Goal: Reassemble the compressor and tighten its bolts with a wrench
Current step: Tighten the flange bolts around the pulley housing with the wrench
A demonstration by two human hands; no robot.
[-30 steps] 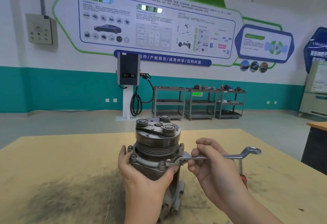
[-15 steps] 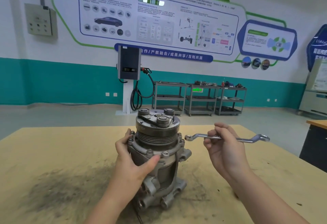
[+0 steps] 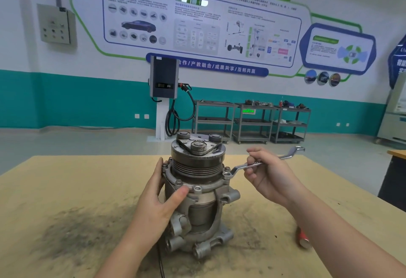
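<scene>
the left hand (image 3: 161,198) wraps the left side of the compressor (image 3: 197,192), fingers curled behind the flange and thumb pressed on its front rim. the compressor stands upright on the tan table (image 3: 66,190), its pulley end up, between the two hands. a bolt (image 3: 227,176) on the flange's right edge sits in the ring end of the wrench (image 3: 263,161). the right hand (image 3: 267,175) pinches the wrench shank with curled fingers, just right of the compressor. the left fingertips are hidden behind the housing, and a red object (image 3: 304,238) by the right forearm is partly covered.
</scene>
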